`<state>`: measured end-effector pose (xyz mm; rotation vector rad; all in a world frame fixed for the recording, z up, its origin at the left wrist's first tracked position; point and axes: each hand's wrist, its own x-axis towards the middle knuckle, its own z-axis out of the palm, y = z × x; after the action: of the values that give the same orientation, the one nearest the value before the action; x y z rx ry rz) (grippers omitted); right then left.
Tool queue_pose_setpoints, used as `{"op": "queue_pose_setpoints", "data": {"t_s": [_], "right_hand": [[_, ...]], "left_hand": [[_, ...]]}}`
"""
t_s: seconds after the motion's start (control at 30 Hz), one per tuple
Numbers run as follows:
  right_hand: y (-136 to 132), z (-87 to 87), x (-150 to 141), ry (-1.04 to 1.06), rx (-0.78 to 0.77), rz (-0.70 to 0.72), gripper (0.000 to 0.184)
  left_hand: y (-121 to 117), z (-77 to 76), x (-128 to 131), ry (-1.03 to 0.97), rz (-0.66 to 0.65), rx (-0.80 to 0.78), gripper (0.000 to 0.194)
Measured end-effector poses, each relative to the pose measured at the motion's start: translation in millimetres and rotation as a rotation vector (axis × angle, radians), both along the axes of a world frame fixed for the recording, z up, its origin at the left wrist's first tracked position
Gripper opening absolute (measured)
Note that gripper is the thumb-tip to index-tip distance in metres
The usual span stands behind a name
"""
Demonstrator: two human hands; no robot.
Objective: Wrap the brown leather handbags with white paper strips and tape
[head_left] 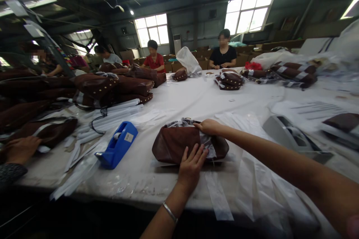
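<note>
A dark brown handbag (174, 140) lies on the white-covered table in front of me. Its top edge and part of its right side are covered with clear and whitish wrapping (208, 142). My left hand (193, 162) rests against the front of the bag, fingers spread over brown leather and the wrapping's edge. At the top edge, my right hand (209, 126) has its fingers curled onto the bag where the wrapping starts; the fingertips are partly hidden. A white paper strip (218, 196) hangs from below the bag over the table edge.
A blue tape dispenser (119, 145) stands left, a grey dispenser (293, 138) right. Brown studded bags (112, 86) are piled left; another bag stack (228, 79) sits farther back. A co-worker's hand (24, 149) touches a bag at far left. More people sit across the table.
</note>
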<state>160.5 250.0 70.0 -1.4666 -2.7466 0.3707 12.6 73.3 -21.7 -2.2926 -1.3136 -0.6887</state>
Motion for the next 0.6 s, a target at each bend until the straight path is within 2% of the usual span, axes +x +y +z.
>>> {"op": "queue_pose_setpoints", "data": {"t_s": [0.1,0.27,0.37,0.5,0.6], "right_hand": [[-39.5,-7.4,24.4,0.052,0.089,0.042,0.051],[-108.5,-37.5,60.0,0.225,0.353,0.195,0.055],[-143.0,-48.0,77.4,0.271,0.345,0.255,0.055],[-185.1,-48.3,97.8,0.319,0.300,0.298,0.054],[-211.8,-49.4,104.0,0.269,0.144,0.451,0.071]], "left_hand": [[-0.4,0.8,-1.0,-0.039,-0.028,-0.031,0.057],[-2.4,2.4,-5.2,-0.067,-0.102,-0.057,0.053],[-3.7,5.5,-8.9,-0.052,-0.136,-0.067,0.051],[-4.6,11.3,-12.9,0.001,-0.163,-0.109,0.053],[-4.8,13.2,-13.7,0.017,-0.162,-0.143,0.056]]}}
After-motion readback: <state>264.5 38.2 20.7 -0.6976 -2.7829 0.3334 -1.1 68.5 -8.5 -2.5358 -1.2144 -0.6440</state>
